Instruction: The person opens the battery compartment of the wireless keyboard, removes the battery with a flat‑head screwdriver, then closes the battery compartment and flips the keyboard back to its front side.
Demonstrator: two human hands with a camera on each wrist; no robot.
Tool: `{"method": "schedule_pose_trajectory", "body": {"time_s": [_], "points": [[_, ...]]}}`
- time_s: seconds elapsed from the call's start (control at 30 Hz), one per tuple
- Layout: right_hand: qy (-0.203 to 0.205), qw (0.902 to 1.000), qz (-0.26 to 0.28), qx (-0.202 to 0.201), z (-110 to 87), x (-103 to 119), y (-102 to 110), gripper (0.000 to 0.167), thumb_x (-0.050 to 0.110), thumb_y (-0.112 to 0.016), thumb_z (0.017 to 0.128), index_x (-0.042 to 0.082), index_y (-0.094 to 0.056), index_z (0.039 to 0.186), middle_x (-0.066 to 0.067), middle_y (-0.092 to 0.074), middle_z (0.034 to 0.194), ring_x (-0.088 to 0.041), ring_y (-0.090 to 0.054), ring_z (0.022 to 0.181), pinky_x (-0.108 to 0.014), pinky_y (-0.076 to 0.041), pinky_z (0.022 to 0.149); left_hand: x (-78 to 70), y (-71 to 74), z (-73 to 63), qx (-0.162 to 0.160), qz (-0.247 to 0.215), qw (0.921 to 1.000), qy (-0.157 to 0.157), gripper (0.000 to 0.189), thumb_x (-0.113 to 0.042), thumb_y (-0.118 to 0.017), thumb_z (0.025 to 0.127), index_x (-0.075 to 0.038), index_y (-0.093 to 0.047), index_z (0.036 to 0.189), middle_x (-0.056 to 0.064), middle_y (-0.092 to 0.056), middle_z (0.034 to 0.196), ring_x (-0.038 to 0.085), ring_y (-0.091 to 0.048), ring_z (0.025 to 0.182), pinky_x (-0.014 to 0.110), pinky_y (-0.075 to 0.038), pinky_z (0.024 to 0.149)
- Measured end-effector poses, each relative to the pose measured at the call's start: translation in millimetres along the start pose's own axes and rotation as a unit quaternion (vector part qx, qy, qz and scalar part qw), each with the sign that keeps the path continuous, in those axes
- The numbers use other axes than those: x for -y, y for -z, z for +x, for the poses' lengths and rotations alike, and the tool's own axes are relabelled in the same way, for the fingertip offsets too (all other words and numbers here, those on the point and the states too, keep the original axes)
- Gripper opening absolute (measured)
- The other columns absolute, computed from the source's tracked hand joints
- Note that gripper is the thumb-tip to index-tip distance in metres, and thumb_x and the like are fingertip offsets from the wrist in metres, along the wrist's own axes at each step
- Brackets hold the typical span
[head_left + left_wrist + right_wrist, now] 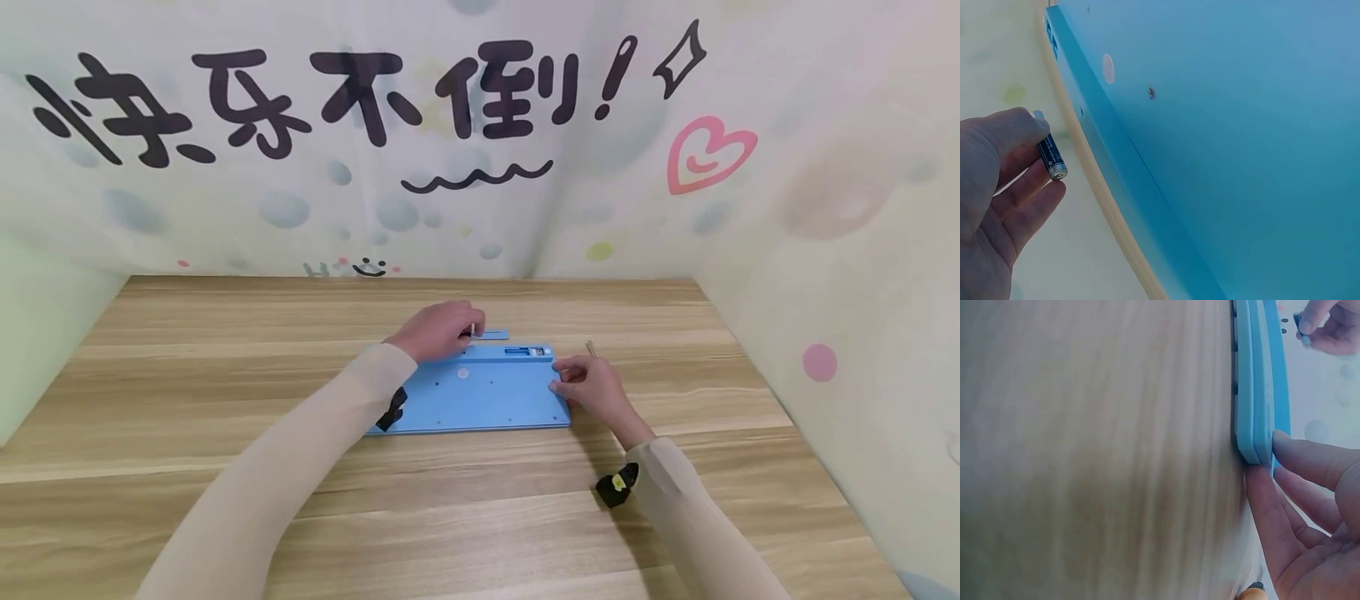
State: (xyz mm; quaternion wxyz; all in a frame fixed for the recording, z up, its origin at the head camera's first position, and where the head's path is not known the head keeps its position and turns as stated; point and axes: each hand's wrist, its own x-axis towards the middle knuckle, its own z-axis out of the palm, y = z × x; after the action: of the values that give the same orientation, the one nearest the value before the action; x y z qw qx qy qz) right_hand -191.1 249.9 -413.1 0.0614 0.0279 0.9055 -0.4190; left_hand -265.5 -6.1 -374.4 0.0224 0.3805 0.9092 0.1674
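One small battery (1053, 156) is pinched by the left hand (442, 327) near the far edge of an upturned blue keyboard (487, 404), mid-desk (450, 517). The right hand (596, 392) clamps its right edge. Probably loading; next calls for aligning battery with the uncovered compartment (517, 352).

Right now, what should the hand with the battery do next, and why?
I'd guess the left hand should move the battery toward the slot in the blue board. It pinches the battery, the slot looks uncovered, and the right hand holds the board's edge.
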Motion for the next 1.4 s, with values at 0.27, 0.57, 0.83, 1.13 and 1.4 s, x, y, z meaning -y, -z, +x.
{"method": "schedule_pose_trajectory", "body": {"time_s": [0.27,0.57,0.83,1.13,1.4], "points": [[0.000,1.0000,-0.002,-0.001,0.7,-1,0,0.029,0.004,-0.069,0.080,-0.001,-0.064,0.108,-0.011,-0.060,0.089,-0.020,-0.056,0.077,-0.028,-0.053,0.063,16.8,-1.5,-11.3,-0.010,-0.005,0.9999,0.011,0.011,-0.004,-0.056,0.087,-0.010,-0.064,0.092,0.001,-0.054,0.083,0.016,-0.048,0.074,0.026,-0.042,0.066],[0.002,1.0000,0.000,-0.003,0.9,-3,0,0.029,0.003,-0.069,0.079,-0.001,-0.064,0.108,-0.011,-0.060,0.088,-0.020,-0.056,0.076,-0.028,-0.053,0.062,29.8,0.6,-17.5,-0.002,-0.002,0.9995,0.031,0.010,-0.003,-0.058,0.086,-0.009,-0.063,0.093,0.002,-0.055,0.085,0.018,-0.049,0.075,0.029,-0.043,0.069],[0.005,1.0000,0.000,-0.003,1.6,-4,0,0.029,0.003,-0.070,0.079,-0.001,-0.064,0.108,-0.011,-0.060,0.088,-0.020,-0.056,0.076,-0.028,-0.053,0.061,37.9,1.8,-19.8,0.014,-0.019,0.9977,0.064,0.010,-0.004,-0.059,0.087,-0.007,-0.064,0.095,0.004,-0.056,0.087,0.019,-0.049,0.077,0.031,-0.043,0.072],[0.008,0.9999,0.000,-0.008,1.3,-5,0,0.029,0.003,-0.070,0.079,-0.001,-0.064,0.107,-0.011,-0.061,0.088,-0.020,-0.057,0.076,-0.027,-0.053,0.062,42.7,1.4,-16.2,0.044,-0.017,0.9950,0.088,0.009,-0.003,-0.062,0.085,-0.008,-0.064,0.092,0.005,-0.057,0.089,0.021,-0.050,0.082,0.033,-0.044,0.077],[0.012,0.9999,0.002,-0.009,1.5,-5,0,0.029,0.003,-0.070,0.079,-0.001,-0.064,0.107,-0.011,-0.061,0.088,-0.020,-0.057,0.077,-0.027,-0.053,0.062,46.5,-3.7,-9.5,0.056,-0.024,0.9931,0.100,0.009,-0.004,-0.063,0.085,-0.011,-0.064,0.091,0.004,-0.058,0.089,0.020,-0.051,0.083,0.034,-0.044,0.079]]}}
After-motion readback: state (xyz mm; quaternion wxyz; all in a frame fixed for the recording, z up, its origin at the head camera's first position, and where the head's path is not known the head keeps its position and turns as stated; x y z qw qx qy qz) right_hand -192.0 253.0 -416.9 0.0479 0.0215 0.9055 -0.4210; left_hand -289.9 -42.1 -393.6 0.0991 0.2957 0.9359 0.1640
